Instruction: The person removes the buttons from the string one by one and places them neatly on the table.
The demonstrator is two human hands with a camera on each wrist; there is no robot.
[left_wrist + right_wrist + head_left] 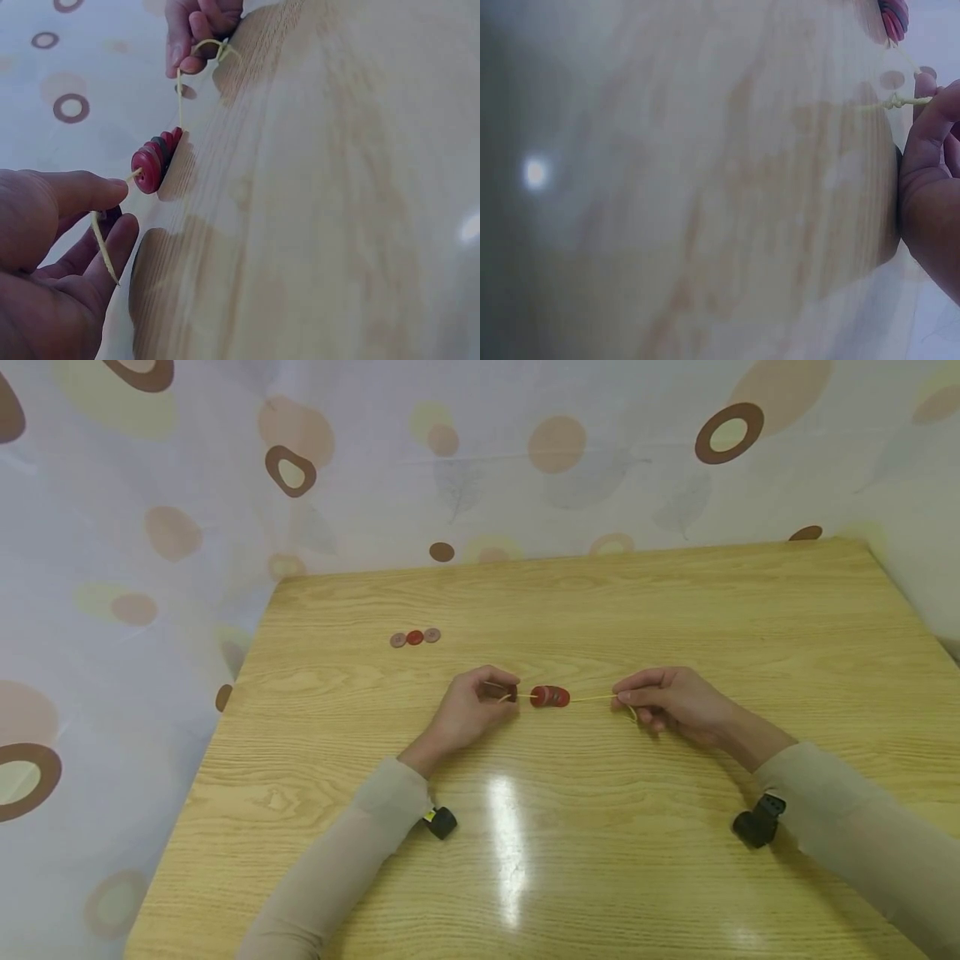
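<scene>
A yellow string [592, 698] runs between the two hands. Red and dark buttons [550, 697] are strung on it in a row, close over the table. My left hand [476, 706] pinches a dark button [110, 216] at the string's left end, and a loose tail of string hangs past the fingers. The thumb and fingers partly hide this button. On the other side, my right hand [671, 702] pinches the string between thumb and forefinger. A knot [894, 100] shows in its loose end in the right wrist view.
Farther back on the wooden table [637, 860] lie a red button [415, 637] and two brownish buttons, one brownish button [398, 641] on its left and another [432, 635] on its right. A patterned curtain [495, 468] hangs behind the table and along its left side.
</scene>
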